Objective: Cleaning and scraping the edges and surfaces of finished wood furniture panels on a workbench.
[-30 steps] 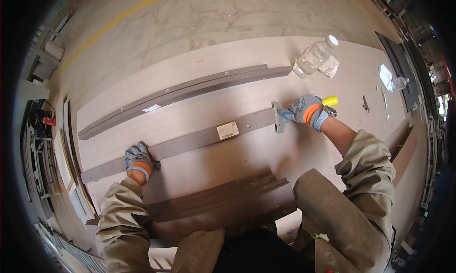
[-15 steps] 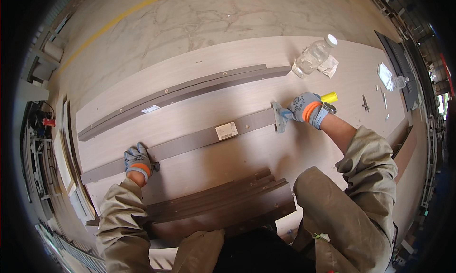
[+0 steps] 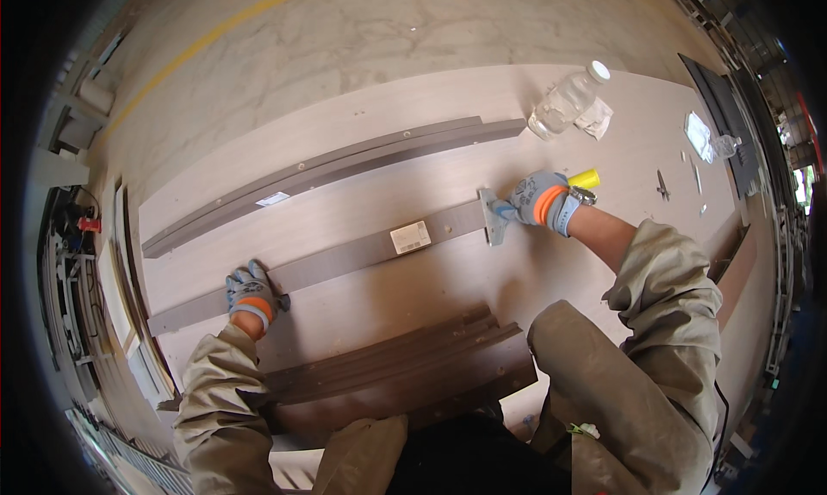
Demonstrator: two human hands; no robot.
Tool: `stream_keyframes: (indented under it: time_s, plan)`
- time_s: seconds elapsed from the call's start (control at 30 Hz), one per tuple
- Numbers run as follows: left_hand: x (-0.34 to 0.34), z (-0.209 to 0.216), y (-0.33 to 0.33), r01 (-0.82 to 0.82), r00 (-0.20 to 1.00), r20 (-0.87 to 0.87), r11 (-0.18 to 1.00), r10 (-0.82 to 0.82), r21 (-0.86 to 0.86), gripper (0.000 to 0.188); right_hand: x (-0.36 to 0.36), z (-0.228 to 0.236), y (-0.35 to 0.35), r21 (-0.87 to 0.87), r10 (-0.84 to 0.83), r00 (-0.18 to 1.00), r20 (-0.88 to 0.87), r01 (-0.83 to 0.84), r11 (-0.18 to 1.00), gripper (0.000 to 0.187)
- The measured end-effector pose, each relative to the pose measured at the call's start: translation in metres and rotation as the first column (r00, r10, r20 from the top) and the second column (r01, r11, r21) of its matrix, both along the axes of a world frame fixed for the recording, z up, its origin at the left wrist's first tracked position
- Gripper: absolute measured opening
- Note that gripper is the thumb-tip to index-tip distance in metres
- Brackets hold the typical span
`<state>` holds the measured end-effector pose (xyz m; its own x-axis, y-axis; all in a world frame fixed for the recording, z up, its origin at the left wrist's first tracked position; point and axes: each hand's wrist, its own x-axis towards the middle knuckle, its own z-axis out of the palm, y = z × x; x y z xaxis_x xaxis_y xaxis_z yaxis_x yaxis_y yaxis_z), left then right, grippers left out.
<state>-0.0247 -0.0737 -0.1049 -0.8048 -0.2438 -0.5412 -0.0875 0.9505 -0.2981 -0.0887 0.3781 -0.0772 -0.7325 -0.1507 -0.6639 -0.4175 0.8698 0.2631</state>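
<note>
Grey-brown strip (image 3: 353, 255) lies lengthwise across the table (image 3: 362, 206), a short stretch of it covered by the left grip (image 3: 250, 290). Its right end is hard to make out, as a pale flat plate (image 3: 493, 217) stands across it. The right grip (image 3: 540, 200) hides the rear of that plate, so whether it joins the yellow cylinder (image 3: 585, 179) poking out behind the glove cannot be seen. A small dark shape by the left thumb is partly covered and unclear. Print on the cream label (image 3: 411, 237) is too small to read, and the brown boards (image 3: 413, 366) nearest the body are partly hidden by the left sleeve and the legs.

The left forearm rises from the lower edge, gloved fingers pointing away from the body, slightly apart and laid over the strip; how far they close around it, I cannot tell. The right forearm slants in from the lower right with the elbow held out, its gloved fingers curled closed around the back of the plate. Beyond the strip lie two longer brown lengths (image 3: 345, 157), with a clear bottle (image 3: 560, 105) just beside their right ends
</note>
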Motion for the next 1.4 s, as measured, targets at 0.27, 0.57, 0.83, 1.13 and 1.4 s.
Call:
stream_keyframes:
  time_s: [0.27, 0.57, 0.83, 1.13, 1.4]
  plan:
    - [-0.005, -0.016, -0.01, -0.078, 0.992, 0.098, 0.997, 0.081, -0.028, 0.102, 0.001, -0.008, -0.023, -0.061, 0.047, 0.999, 0.001, -0.047, 0.997, 0.056]
    - [-0.003, -0.006, -0.003, -0.084, 0.995, 0.06, 0.996, 0.085, -0.027, 0.098, -0.005, -0.013, -0.069, -0.153, 0.122, 0.99, 0.071, -0.11, 0.982, 0.049]
    - [-0.002, -0.007, -0.003, -0.081, 0.997, 0.014, 0.996, 0.081, -0.024, 0.094, -0.003, -0.017, -0.069, -0.158, 0.118, 0.992, 0.049, -0.109, 0.981, 0.049]
    - [-0.004, -0.009, -0.002, -0.065, 0.998, 0.006, 0.997, 0.065, -0.036, 0.092, -0.005, -0.038, -0.067, -0.279, 0.137, 0.988, 0.066, -0.114, 0.953, 0.05]
    - [-0.002, 0.001, 0.0, -0.057, 0.998, 0.021, 0.998, 0.057, 0.002, 0.089, -0.007, -0.027, -0.102, -0.236, 0.137, 0.984, 0.11, -0.108, 0.966, 0.05]
